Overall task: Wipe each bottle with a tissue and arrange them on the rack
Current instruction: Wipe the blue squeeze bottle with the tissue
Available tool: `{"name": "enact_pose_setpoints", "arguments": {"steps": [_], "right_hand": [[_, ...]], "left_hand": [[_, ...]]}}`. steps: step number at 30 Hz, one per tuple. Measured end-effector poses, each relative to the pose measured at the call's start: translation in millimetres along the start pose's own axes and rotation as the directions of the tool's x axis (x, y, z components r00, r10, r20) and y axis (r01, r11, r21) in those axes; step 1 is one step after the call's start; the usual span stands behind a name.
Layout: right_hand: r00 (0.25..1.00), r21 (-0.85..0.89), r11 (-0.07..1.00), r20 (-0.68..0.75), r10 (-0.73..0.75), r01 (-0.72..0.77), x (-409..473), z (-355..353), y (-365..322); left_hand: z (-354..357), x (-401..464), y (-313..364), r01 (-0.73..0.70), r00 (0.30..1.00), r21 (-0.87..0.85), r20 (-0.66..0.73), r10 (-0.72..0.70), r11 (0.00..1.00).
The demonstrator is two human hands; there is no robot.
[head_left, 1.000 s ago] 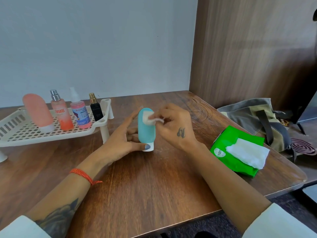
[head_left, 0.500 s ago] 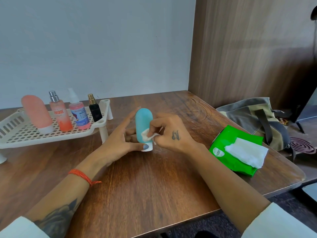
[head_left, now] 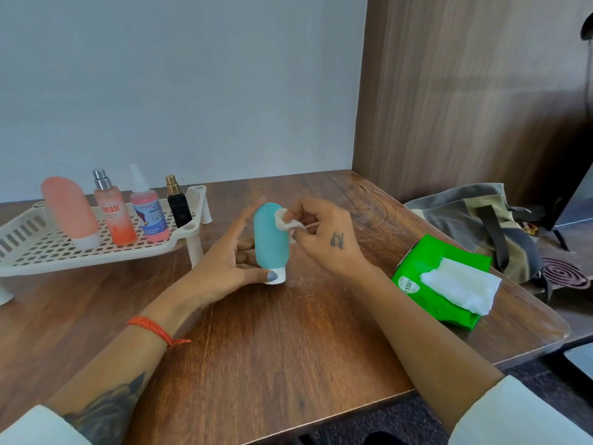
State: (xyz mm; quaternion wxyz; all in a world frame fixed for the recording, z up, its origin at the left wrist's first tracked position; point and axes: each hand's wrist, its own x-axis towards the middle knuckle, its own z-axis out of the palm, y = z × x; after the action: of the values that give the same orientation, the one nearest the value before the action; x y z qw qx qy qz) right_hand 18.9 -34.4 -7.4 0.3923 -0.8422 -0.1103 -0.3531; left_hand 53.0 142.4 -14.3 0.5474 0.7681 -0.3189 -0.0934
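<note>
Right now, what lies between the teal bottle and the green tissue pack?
In the head view, the right hand pressing a tissue wad on the teal bottle; beyond its wrist, bare table up to the green tissue pack.

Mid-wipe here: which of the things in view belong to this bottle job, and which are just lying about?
Belongs to the job:
- teal bottle, held by left hand
- tissue wad, pinched by right hand
- white rack
- peach bottle, orange spray bottle, pink spray bottle, black perfume bottle on the rack
- green tissue pack

Lying about:
- canvas bag
- mosquito coil
</note>
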Motion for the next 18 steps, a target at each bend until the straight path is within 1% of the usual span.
{"name": "enact_pose_setpoints", "arguments": {"steps": [1, 3, 5, 7, 8, 9, 10, 11, 12, 13, 14, 15, 16, 18], "right_hand": [[0.999, 0.015, 1.0, 0.05, 0.022, -0.023, -1, -2, -2], [0.98, -0.008, 0.995, 0.177, 0.095, -0.095, -2, -6, -7], [0.938, -0.06, 0.986, 0.303, 0.167, -0.157, -2, -7, -10], [0.878, -0.098, 0.974, 0.421, 0.227, -0.204, -3, -9, -12], [0.849, -0.118, 0.968, 0.466, 0.25, -0.22, -3, -10, -13], [0.839, -0.121, 0.965, 0.476, 0.264, -0.234, -3, -11, -14], [0.857, -0.094, 0.963, 0.44, 0.268, -0.253, -3, -11, -14], [0.901, -0.03, 0.964, 0.35, 0.256, -0.262, -3, -10, -15], [0.951, 0.043, 0.97, 0.211, 0.226, -0.24, -3, -8, -14], [0.983, 0.088, 0.98, 0.06, 0.174, -0.178, -2, -7, -13], [0.991, 0.089, 0.99, -0.063, 0.118, -0.112, -2, -5, -10], [0.988, 0.063, 0.996, -0.141, 0.066, -0.058, -1, -3, -8], [0.983, 0.019, 1.0, -0.181, 0.017, -0.013, 0, -1, -7], [0.976, -0.084, 0.993, -0.196, -0.093, 0.078, 0, 5, -4]], "left_hand": [[0, 0, 0, -0.004, 1.0, -0.002, -0.004, 0.004, 1.0], [0, 0, -2, -0.006, 1.0, -0.017, -0.009, 0.006, 1.0], [0, 1, -3, -0.011, 1.0, -0.031, -0.016, 0.011, 0.999], [-1, 1, -3, -0.014, 1.0, -0.025, -0.022, 0.014, 1.0], [-1, 1, -3, -0.013, 1.0, -0.019, -0.023, 0.013, 1.0], [-1, 1, -3, -0.01, 1.0, -0.017, -0.025, 0.01, 1.0], [-1, 1, -2, -0.011, 1.0, -0.02, -0.027, 0.011, 1.0], [-1, 1, -2, -0.014, 1.0, -0.025, -0.029, 0.013, 1.0], [-1, 1, -2, -0.019, 0.999, -0.022, -0.03, 0.018, 1.0], [-1, 1, -2, -0.02, 0.999, -0.014, -0.03, 0.02, 1.0], [0, 1, -1, -0.019, 0.999, 0.0, -0.031, 0.019, 1.0], [0, 1, -1, -0.012, 0.999, 0.014, -0.033, 0.013, 1.0], [0, 1, -1, -0.006, 0.999, 0.029, -0.034, 0.007, 1.0], [-1, 2, -3, -0.002, 0.999, 0.045, -0.037, 0.003, 0.999]]}}
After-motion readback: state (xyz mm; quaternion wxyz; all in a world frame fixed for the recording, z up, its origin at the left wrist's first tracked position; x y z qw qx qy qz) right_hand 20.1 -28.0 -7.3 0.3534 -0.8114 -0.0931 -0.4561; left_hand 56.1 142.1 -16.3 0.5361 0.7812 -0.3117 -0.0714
